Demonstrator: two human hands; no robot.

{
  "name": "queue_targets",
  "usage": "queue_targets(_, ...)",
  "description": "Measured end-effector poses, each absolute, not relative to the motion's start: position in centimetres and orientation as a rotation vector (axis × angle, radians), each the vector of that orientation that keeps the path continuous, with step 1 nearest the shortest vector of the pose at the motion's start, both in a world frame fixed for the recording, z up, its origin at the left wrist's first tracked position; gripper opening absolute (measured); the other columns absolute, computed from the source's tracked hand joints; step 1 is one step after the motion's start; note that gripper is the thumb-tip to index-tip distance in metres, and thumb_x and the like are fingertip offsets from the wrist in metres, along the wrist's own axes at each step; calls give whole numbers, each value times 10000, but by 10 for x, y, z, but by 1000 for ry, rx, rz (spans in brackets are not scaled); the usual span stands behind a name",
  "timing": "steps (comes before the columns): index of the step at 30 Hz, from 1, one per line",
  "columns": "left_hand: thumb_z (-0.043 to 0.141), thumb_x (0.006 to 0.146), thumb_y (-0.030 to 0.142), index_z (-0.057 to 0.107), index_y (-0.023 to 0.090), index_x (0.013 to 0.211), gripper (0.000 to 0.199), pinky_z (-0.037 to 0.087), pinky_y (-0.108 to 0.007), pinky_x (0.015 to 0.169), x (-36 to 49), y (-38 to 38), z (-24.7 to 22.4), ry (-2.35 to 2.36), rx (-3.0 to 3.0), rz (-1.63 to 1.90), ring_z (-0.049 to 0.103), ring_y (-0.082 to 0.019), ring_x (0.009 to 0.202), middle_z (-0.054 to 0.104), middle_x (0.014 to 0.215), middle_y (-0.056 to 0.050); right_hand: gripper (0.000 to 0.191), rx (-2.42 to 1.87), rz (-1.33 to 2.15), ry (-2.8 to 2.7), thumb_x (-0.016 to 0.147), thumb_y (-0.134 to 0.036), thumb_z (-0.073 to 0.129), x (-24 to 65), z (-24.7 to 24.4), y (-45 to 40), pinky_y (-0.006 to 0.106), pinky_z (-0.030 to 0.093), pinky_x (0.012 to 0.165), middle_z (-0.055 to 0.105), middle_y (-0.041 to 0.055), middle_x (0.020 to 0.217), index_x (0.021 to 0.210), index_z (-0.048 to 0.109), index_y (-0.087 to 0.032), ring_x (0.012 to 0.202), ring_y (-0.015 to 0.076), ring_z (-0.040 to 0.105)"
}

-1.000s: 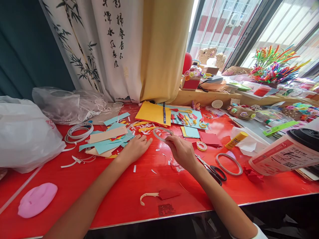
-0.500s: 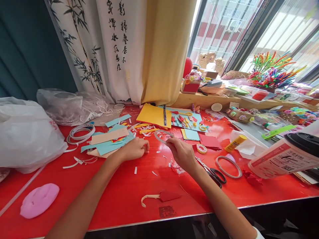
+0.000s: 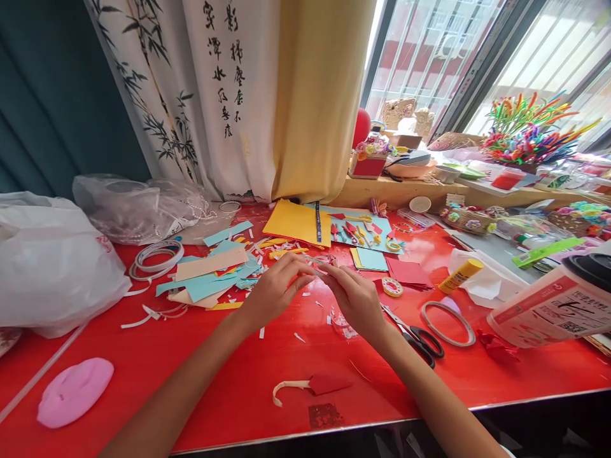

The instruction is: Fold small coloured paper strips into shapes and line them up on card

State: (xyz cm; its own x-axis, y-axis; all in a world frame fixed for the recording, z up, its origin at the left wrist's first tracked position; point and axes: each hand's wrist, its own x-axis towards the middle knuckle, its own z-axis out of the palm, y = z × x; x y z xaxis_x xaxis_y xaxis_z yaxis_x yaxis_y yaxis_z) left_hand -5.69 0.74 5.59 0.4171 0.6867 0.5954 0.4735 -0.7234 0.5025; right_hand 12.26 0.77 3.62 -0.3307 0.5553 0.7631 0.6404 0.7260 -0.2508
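Observation:
Over the middle of the red table [image 3: 229, 381], my left hand [image 3: 279, 286] and my right hand [image 3: 351, 296] meet at the fingertips. Between them is a thin ring of clear tape [image 3: 312, 259], mostly hidden by the fingers; both hands are closed on it. Nearer the front edge lies a red paper piece [image 3: 327, 384] with a curled cream strip [image 3: 289, 384]. Black-handled scissors [image 3: 417, 337] rest beside my right wrist. To the left of my left hand is a pile of blue and beige paper strips [image 3: 210, 264].
Tape rolls lie at left [image 3: 155, 257] and right [image 3: 447, 323]. A large cup [image 3: 548, 305], a glue stick [image 3: 461, 275] and a white bag [image 3: 57, 261] flank the work area. Yellow sheets [image 3: 296, 222] and small paper pieces are at the back.
My left hand has moved right and up to meet my right hand at the tape ring. The ring, seen as a loop before, is now largely covered by the fingers.

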Motion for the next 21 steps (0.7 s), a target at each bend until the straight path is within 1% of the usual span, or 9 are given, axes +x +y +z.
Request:
queue_targets(2,382,888,249,550,196,914,178,430,-266,831,-55,6,57,1016,2402,1205,523,-134,929,556,945,-40,212,-911,-82,-2007,872,-191,451,122,38,6,239,457,602,658,72,852,1053,560,-183,743,150,617)
queue_targets(6,444,861,248,532,191,888,108,451,-266,773,-51,4,53,1076,2437,1298,535,-132,863,563,891,-30,243,-897,-65,-2009,873,-187,445,122,38,5,242,465,620,655,67,858,1093,548,-196,730,144,609)
queue_targets(10,447,848,155,504,181,821,67,458,-269,697,-50,-1,48,978,2643,1483,536,-130,790,553,831,-37,288,-876,-233,-2060,866,-183,457,124,33,8,230,438,577,640,56,777,1144,531,-184,648,128,582)
queue_targets(13,491,809,107,484,195,859,101,458,-273,671,-50,-6,48,913,2755,1593,525,-132,771,551,836,-32,312,-847,-309,-2050,863,-170,457,126,31,9,226,425,552,618,44,725,1171,511,-180,601,117,550)
queue_targets(16,543,775,105,459,200,899,177,459,-272,686,-51,-7,48,948,2682,1701,523,-131,791,544,855,-28,364,-772,-288,-2012,840,-133,491,127,34,6,231,445,574,618,47,750,1200,475,-185,610,117,545)
queue_targets(18,566,766,129,447,198,945,226,463,-286,722,-50,-7,49,988,2611,1761,526,-142,839,544,883,-37,407,-724,-299,-1985,822,-111,514,127,37,3,237,459,593,621,49,774,1215,454,-196,612,117,547)
queue_targets(21,514,800,128,436,202,1101,320,448,-334,827,-52,-5,53,983,2703,1671,504,-179,997,539,1061,-85,424,-661,-282,-1986,808,-87,514,128,40,-1,248,472,604,614,54,803,1210,442,-203,641,126,554)
